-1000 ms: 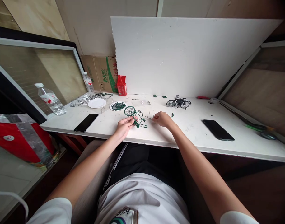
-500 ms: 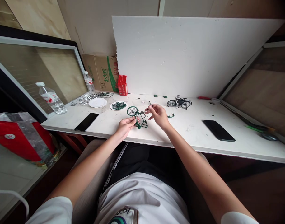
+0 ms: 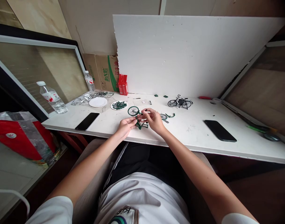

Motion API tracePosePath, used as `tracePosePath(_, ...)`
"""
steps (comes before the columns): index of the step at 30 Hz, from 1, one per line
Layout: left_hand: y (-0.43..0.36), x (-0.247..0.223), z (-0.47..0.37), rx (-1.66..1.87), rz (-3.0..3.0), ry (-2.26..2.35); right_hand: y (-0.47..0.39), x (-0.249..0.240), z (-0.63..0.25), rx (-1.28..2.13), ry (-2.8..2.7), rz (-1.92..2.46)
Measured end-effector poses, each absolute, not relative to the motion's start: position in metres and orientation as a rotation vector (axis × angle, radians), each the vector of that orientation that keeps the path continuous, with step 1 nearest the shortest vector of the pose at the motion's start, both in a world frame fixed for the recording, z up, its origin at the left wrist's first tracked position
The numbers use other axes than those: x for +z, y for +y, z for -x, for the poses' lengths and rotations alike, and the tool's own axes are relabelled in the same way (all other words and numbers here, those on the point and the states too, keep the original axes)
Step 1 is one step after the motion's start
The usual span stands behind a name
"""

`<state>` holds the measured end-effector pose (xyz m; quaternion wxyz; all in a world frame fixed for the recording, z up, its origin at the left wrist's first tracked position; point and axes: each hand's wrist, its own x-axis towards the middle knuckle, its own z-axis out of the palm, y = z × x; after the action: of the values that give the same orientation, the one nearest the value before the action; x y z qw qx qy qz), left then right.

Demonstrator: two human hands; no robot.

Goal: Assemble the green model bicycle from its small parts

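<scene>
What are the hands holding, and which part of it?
The left hand pinches the green model bike by its frame, below the wheel. The right hand's fingers hide their grip.

- A white T-shirt (image 3: pixel 142 193), loose in the body, with soft grey folds across its front.
- Short, wide white sleeves: the left sleeve (image 3: pixel 56 210) shows a plain edge around the arm, and the right sleeve (image 3: pixel 237 218) shows only in part at the lower border of the view.
- A print (image 3: pixel 123 216) on the shirt front, cut off at the bottom: dark slanted lettering over a pale grey patch, curved bands in green and dark blue, and a thin brown edge at its right. The letters seem to begin with "Ki", though they are too small and tilted to be sure.
- Black trousers (image 3: pixel 142 158), with narrow white stripes (image 3: pixel 115 165) along the outer left leg.
- A bare left hand (image 3: pixel 125 128) and a bare right hand (image 3: pixel 154 119), both with slim fingers.
</scene>
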<state>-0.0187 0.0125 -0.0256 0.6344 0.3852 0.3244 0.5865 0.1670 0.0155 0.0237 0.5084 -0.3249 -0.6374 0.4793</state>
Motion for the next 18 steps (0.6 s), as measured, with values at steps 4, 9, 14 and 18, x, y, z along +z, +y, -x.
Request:
tracePosePath(4,0.0107,-0.0239,0.0181,1.345,-0.891,0.741,0.0126,0.025,-0.1649,1.153,-1.548,0.824)
tracePosePath(9,0.0102,-0.0238,0.0184,1.347,-0.892,0.736,0.0111,0.0264,-0.165,1.14,-1.548,0.818)
tracePosePath(14,0.0113,-0.0247,0.0181,1.356,-0.876,0.727,0.0121,0.0249,-0.1657,1.127,-1.558,0.784)
tracePosePath(18,0.0114,-0.0252,0.0177,1.357,-0.871,0.713,0.0145,0.0224,-0.1658,1.134,-1.556,0.764)
